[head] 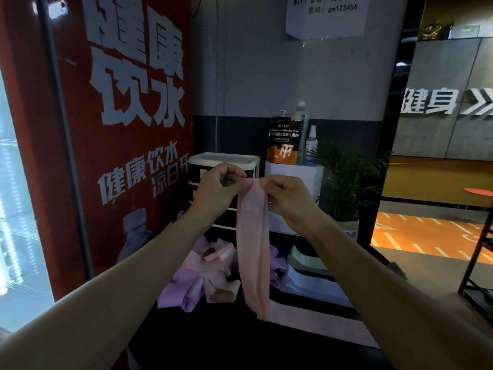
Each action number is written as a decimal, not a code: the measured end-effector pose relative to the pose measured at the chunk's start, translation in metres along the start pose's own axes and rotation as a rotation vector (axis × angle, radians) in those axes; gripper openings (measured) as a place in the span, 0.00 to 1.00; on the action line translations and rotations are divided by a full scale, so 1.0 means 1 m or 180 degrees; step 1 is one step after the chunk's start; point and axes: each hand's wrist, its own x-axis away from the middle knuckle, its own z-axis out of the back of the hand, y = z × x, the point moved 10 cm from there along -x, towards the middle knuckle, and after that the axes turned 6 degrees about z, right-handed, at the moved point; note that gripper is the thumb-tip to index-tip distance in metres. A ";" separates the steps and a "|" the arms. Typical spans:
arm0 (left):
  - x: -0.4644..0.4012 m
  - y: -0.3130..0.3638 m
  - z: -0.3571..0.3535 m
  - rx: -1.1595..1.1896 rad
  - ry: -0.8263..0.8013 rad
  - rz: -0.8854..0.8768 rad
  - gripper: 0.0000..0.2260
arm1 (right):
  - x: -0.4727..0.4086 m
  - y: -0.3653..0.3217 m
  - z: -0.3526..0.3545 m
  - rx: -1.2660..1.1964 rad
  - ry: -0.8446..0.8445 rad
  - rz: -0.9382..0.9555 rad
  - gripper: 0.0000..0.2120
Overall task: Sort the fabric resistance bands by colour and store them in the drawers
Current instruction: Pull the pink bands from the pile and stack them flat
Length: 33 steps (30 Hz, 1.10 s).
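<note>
Pink fabric, one long resistance band [252, 244], hangs from both hands held up in front of the drawer unit [223, 182]. The left hand [214, 188] and the right hand [286, 200] each pinch its top edge, fingers curled close on the cloth, the two grips almost touching, so the loop drops straight down and its lower end trails onto the dark desk [213, 340] near the viewer. On the desk below lies the unsorted heap [202, 276] of pink and purple bands, tangled together, with a stack of folded pale cloths [306, 273] just to its right. The drawer unit stands at the far side of the desk, against the red poster; its drawers look closed, though the hands cover part of the front. The step in hand seems to be straightening this band before stowing it. To do it well, I would keep both layers flush at the top, let the weight pull out any twist, then fold it in halves so it lies flat. One hand must let go to open the pink drawer, so the fold should be secure in the other first, and the trailing end kept clear of the heap.
</note>
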 end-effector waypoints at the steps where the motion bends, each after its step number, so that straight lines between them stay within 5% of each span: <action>1: 0.001 0.000 0.000 -0.0024 -0.0017 0.0004 0.07 | 0.000 0.000 0.002 0.0049 0.0051 -0.0015 0.10; 6: 0.006 -0.004 -0.016 0.0042 -0.0540 0.0208 0.07 | 0.002 -0.002 0.006 0.0135 0.0084 -0.0021 0.12; 18: 0.009 0.001 -0.024 0.0089 -0.0504 0.0236 0.06 | 0.007 -0.023 0.015 0.1032 0.0147 0.0281 0.09; 22: 0.008 0.004 -0.024 0.0189 -0.0407 0.0224 0.07 | 0.010 -0.019 0.012 0.1110 -0.0034 0.0169 0.03; 29: -0.001 0.007 -0.017 0.0698 -0.0141 0.0374 0.07 | 0.035 0.053 0.008 0.1478 -0.0637 -0.0518 0.14; 33: -0.002 -0.017 -0.005 0.1056 0.0117 0.0762 0.06 | 0.049 0.076 0.024 0.1693 -0.0580 -0.0636 0.07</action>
